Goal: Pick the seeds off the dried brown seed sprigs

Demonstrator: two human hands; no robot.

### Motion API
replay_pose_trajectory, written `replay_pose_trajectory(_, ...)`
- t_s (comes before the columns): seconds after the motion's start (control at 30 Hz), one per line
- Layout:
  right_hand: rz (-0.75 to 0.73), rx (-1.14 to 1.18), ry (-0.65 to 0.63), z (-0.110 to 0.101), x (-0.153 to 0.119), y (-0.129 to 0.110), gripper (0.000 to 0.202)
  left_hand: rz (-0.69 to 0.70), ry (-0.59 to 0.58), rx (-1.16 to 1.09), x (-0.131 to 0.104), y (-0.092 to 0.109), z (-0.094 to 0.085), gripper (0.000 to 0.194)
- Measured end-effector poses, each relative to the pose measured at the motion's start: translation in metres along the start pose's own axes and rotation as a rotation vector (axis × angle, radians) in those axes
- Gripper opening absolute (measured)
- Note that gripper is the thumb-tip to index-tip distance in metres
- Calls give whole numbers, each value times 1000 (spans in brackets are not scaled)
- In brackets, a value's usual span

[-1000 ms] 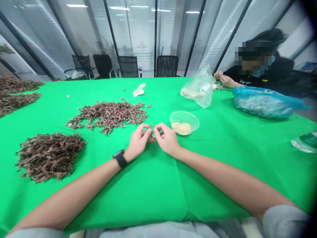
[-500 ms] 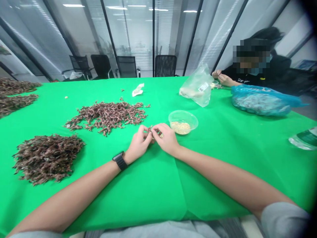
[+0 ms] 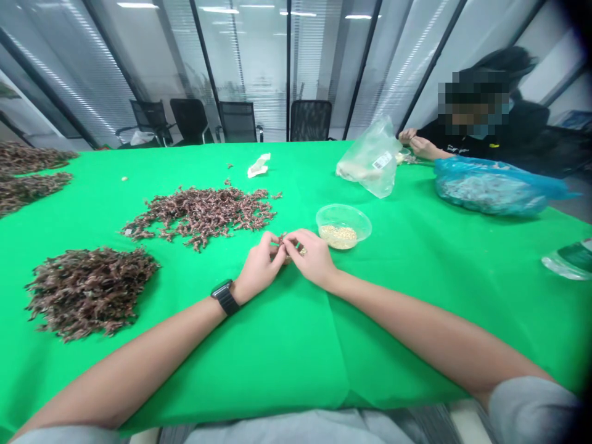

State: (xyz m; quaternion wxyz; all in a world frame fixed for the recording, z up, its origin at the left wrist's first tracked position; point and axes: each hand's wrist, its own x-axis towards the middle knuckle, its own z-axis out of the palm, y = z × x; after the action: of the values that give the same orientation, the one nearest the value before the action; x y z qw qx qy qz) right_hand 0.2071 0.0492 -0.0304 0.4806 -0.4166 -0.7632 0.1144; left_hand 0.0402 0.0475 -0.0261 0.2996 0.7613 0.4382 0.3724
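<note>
My left hand (image 3: 259,264) and my right hand (image 3: 312,258) meet fingertip to fingertip over the green cloth. Pinched between them is a small brown dried piece (image 3: 282,238), shrivelled and mostly covered by the fingers; its exact kind is unclear. A few pale yellow bits (image 3: 303,251) show beneath my right hand. Just to the right stands a clear plastic bowl (image 3: 363,218) with yellowish grains (image 3: 340,237) at its bottom. A loose spread of similar brown pieces (image 3: 208,213) lies beyond my left hand, and a taller, darker heap (image 3: 92,293) sits at the left.
Farther back are a crumpled white paper (image 3: 258,165), a clear bag (image 3: 370,161) with a label and a blue plastic bag (image 3: 497,187). A co-worker (image 3: 481,132) sits at the far right, hands together. More brown piles (image 3: 32,192) lie far left; a bottle (image 3: 571,259) rests at the right edge.
The whole view has shifted very slightly. My hands keep the same pinch, with only small finger movement around the brown piece.
</note>
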Motion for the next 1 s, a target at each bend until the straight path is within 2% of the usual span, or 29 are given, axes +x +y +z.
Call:
replay_pose_trajectory(0.2,-29,-31,2,1,0,2,12,11,-29,23,-1,4,-3,16)
replay_pose_trajectory(0.5,-14,-50,7,-2,3,2,15,-3,-68,-182,2,-2,-1,24)
replay_pose_trajectory(0.7,-18,-69,-3,-3,3,4,16,54,-68,-147,2,-1,-1,21)
replay_pose_trajectory(0.83,-26,-64,-10,-3,3,2,17,68,-30,-46,2,1,-2,20)
replay_pose_trajectory(1.0,44,13,39,1,4,-4,18,77,-4,-5,2,-1,-1,23)
